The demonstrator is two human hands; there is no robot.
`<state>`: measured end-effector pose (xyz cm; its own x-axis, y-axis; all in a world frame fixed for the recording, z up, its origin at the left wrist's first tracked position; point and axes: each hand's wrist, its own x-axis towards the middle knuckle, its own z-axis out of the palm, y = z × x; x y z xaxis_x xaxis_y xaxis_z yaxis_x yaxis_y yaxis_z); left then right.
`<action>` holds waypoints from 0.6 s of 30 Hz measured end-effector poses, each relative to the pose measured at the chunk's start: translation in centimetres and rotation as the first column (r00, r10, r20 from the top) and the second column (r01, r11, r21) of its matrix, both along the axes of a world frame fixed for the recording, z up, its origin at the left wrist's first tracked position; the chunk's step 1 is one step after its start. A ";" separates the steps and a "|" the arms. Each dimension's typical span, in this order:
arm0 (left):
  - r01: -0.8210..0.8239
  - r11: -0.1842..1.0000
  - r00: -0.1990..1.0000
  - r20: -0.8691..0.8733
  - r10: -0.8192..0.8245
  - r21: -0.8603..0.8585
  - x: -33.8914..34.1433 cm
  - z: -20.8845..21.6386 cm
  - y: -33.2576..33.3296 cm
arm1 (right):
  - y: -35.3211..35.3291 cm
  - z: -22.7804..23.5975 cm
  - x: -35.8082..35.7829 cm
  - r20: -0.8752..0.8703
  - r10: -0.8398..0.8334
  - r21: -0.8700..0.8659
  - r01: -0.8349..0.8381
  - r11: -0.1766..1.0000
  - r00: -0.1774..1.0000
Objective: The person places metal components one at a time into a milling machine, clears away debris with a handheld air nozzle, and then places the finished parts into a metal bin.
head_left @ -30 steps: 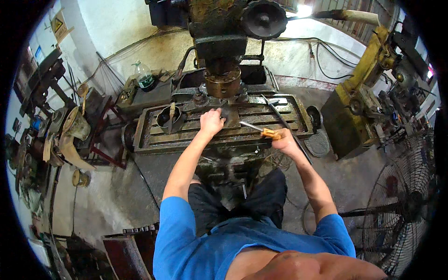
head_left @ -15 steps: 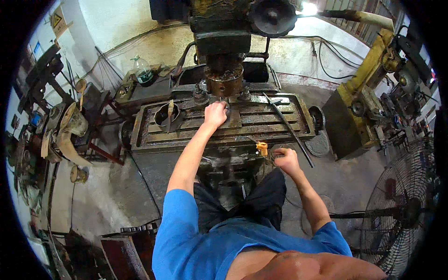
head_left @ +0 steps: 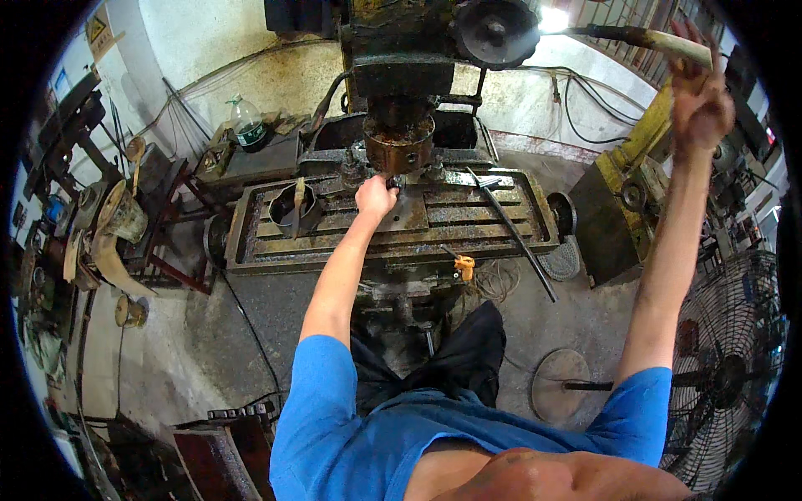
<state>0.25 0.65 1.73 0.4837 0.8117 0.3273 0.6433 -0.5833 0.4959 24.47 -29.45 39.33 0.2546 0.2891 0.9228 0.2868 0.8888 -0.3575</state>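
My left hand (head_left: 377, 199) is closed just below the milling machine's spindle head (head_left: 399, 144), above the slotted machine table (head_left: 468, 228). Its fingers press on a small dark part (head_left: 396, 181), whose kind I cannot make out. Far to the right, my right hand (head_left: 702, 113) is raised, slightly blurred, with its fingers stretched out at the pale end of a long lever (head_left: 678, 48). The fingers look spread and not wrapped round it. A dark round handwheel (head_left: 494, 33) sits at the lever's other end, beside a bright lamp.
A metal bar (head_left: 514, 234) lies slanting over the table's front edge. A container with a brush (head_left: 294, 209) stands on the table's left. An orange-handled tool (head_left: 464, 265) is at the front edge. A wire-caged fan (head_left: 727, 367) stands at right, a plastic bottle (head_left: 247, 125) at back left.
My right hand has risen from beside the orange-handled tool to the lever at upper right, its fingers spreading. My left hand has shifted slightly left and remains closed below the spindle.
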 end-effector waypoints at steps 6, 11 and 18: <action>-0.037 0.998 0.999 0.014 0.038 -0.053 0.8 -0.8 0.4 | -2.3 -6.5 -2.0 0.165 -0.322 0.109 0.307 0.945 0.932; -0.050 0.996 0.999 0.000 0.051 -0.072 0.1 -0.8 0.4 | -1.9 -14.8 -4.4 0.105 -0.354 0.147 0.337 0.930 0.929; -0.085 0.995 0.996 -0.020 0.084 -0.059 0.5 -0.5 0.6 | -1.8 -16.8 -4.5 0.015 -0.353 0.165 0.346 0.924 0.936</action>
<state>0.71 1.29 1.18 0.4176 0.8678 0.2693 0.6980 -0.4961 0.5164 19.93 -31.20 22.54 0.2714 0.0400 0.9616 0.6013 0.7730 -0.2019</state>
